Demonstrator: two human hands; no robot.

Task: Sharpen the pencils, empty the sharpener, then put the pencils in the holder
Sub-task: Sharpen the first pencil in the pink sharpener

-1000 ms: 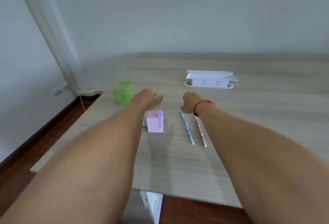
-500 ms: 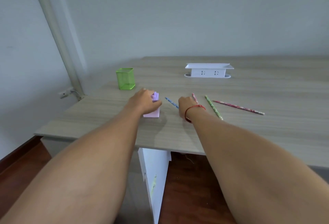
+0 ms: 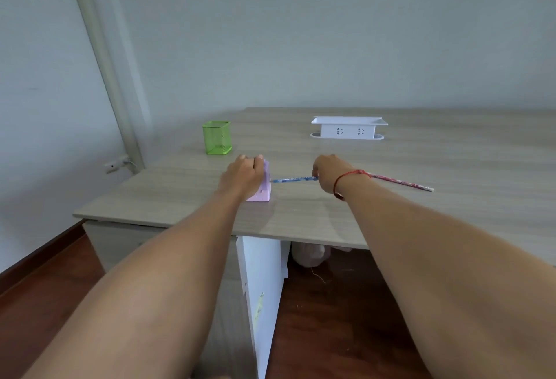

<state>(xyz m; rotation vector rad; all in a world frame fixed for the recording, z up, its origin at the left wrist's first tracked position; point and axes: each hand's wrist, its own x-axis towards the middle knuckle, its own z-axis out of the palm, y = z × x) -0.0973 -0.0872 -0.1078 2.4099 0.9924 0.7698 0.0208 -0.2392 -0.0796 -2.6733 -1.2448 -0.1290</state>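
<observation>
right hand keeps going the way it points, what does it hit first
The pink sharpener, gripped by the left hand. The blue pencil in the right hand has its tip about at its side, though depth is unclear.

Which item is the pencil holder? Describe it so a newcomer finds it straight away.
Start at the wooden desk and look along its left edge, towards the wall. There stands the pencil holder, a small square mesh cup, beyond the left hand. It is the only bright green thing: the sharpener nearby is pale purple, the socket box white.
</observation>
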